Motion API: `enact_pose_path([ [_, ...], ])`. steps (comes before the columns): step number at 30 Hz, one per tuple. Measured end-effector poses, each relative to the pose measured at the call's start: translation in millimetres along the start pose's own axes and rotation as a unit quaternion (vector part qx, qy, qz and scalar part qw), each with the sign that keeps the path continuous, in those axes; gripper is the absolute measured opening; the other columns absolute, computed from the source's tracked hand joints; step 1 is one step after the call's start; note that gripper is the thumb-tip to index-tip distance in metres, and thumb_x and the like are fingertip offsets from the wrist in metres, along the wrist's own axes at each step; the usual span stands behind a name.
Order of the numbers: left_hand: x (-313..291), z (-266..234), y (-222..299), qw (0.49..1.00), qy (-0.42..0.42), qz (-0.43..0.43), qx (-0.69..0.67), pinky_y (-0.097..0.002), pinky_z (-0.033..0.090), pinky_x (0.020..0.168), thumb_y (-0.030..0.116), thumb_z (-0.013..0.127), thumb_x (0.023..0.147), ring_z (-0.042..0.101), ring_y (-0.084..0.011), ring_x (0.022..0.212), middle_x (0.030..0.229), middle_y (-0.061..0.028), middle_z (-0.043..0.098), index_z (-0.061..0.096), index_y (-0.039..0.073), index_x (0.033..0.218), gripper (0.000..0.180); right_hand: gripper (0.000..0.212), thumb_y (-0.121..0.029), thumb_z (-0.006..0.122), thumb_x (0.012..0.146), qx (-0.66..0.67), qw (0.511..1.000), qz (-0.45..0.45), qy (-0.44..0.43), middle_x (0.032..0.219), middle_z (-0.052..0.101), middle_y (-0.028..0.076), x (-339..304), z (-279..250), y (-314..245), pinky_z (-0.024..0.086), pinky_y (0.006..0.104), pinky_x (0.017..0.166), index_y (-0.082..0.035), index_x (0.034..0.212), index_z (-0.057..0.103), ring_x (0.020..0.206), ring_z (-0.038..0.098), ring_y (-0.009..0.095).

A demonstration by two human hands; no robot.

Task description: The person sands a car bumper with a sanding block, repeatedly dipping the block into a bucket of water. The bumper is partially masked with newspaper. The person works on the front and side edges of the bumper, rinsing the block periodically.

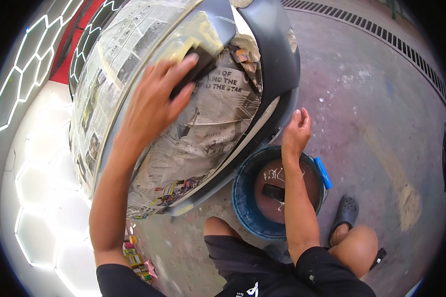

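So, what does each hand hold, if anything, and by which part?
The left hand grips a dark block along its left side, motion-blurred; the right hand holds nothing visible.

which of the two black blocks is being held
The upper one: the black block gripped in the left hand, at the yellow patch. The other block lies in reddish liquid inside the blue bucket.

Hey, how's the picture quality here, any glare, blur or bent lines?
Head view: glare washes out the left side around the hexagonal light strips; head view: the black block in the left hand looks motion-blurred; head view: fisheye distortion curves the floor drain, with black corners.
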State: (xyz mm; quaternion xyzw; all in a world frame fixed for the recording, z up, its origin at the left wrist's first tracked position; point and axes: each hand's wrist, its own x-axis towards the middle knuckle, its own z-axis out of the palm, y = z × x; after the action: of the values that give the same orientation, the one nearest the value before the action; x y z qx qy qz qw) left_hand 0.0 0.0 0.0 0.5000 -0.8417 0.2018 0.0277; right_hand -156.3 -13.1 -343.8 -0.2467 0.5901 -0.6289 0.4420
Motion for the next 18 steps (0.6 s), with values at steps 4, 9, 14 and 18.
enact_pose_path([
  [4,-4.5,-4.5,5.0,1.000,-0.010,-0.006,0.005,-0.0449,0.050,0.108,0.018,0.076,0.102,0.064,-0.0371,0.119,0.132,-0.0181,0.067,0.064,0.013,0.154,0.054,0.049,-0.030,0.060,0.113,0.027,0.999,0.004,0.029,0.139,0.071,0.023,13.8,0.3,1.4,0.051,0.0415,0.111,0.006,0.146,0.062,0.128,0.069,0.030],
  [9,-116.9,-26.2,2.0,1.000,-0.017,-0.009,0.001,-0.0452,0.054,0.101,0.016,0.079,0.098,0.063,-0.0345,0.111,0.124,-0.0144,0.065,0.064,0.015,0.155,0.059,0.049,-0.031,0.060,0.113,0.004,1.000,0.006,0.022,0.137,0.072,0.024,16.4,-6.3,4.3,0.053,0.0423,0.109,0.007,0.144,0.062,0.125,0.071,0.032],
  [14,-6.0,6.8,-8.9,0.998,0.035,0.050,-0.026,-0.0485,0.053,0.103,0.025,0.073,0.103,0.063,-0.0396,0.117,0.126,-0.0178,0.067,0.066,0.012,0.149,0.049,0.050,-0.032,0.061,0.112,-0.011,1.000,-0.005,0.010,0.135,0.073,0.023,0.9,0.9,6.5,0.053,0.0413,0.109,0.007,0.142,0.064,0.123,0.071,0.031],
  [18,-11.5,6.9,-13.2,0.997,0.040,0.065,-0.013,-0.0472,0.054,0.101,0.021,0.077,0.099,0.063,-0.0376,0.115,0.125,-0.0164,0.067,0.065,0.014,0.152,0.054,0.049,-0.031,0.063,0.111,0.018,0.999,-0.006,0.044,0.134,0.073,0.023,31.1,-9.9,24.3,0.052,0.0406,0.109,0.007,0.142,0.064,0.124,0.070,0.031],
])
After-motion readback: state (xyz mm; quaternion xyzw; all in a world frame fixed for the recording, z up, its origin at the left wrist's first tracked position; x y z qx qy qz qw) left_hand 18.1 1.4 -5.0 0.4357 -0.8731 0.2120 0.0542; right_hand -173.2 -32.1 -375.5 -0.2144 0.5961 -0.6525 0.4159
